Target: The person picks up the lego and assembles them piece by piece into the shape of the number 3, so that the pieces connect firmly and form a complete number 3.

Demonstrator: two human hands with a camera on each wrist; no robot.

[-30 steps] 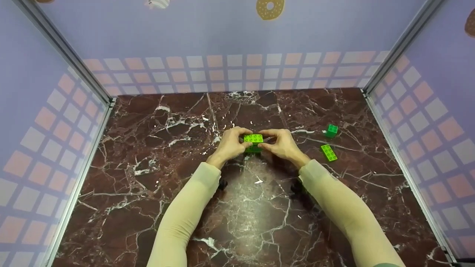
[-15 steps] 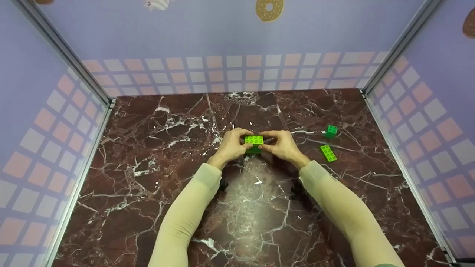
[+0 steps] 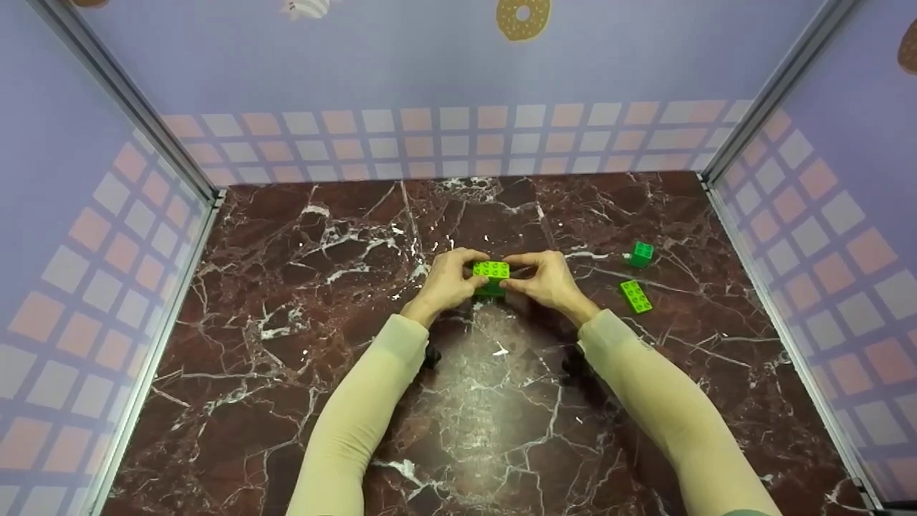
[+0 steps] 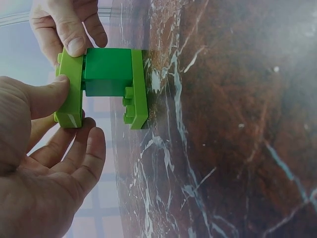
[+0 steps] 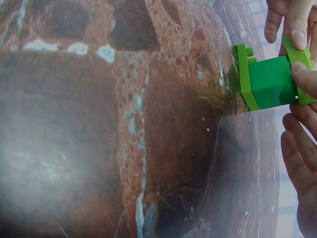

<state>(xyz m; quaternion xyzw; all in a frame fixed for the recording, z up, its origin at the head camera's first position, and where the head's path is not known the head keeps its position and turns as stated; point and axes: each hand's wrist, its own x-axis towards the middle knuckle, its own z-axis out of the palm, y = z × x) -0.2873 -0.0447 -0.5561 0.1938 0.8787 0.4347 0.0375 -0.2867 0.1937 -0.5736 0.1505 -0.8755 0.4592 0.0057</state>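
Nearest, two sleeved forearms [image 3: 344, 423] reach in over the marbled table [image 3: 487, 459], and their hands meet at one stack of toy bricks. The left hand [image 3: 443, 279] pinches one end of the upper lime brick [image 3: 491, 270] between thumb and fingers; the right hand [image 3: 547, 279] grips the other end in the same way. The step in hand looks like seating this brick on the dark green block [image 4: 106, 74] beneath it: both wrist views show a thin gap between the two, with bits of stud in it, so the joint seems not fully closed. The next move probably calls for an even downward press, centred above the block, since the upper brick's left end overhangs with nothing beneath it and might tip if pushed there.

The stack stands upright around the middle of the table. At its foot, the lower lime brick [image 4: 140, 94] lies flat, studs up. The block covers its right part and leaves studs bare at the left, so the whole makes a bracket shape open to the left. The plastic is smooth; the block is taller than either lime brick.

To the right, well apart from the hands, a loose lime brick [image 3: 635, 297] lies slanted with its studs up; just beyond it sits a small green brick [image 3: 641, 254]. Behind everything rises a lilac wall [image 3: 430, 64] with a checked band.
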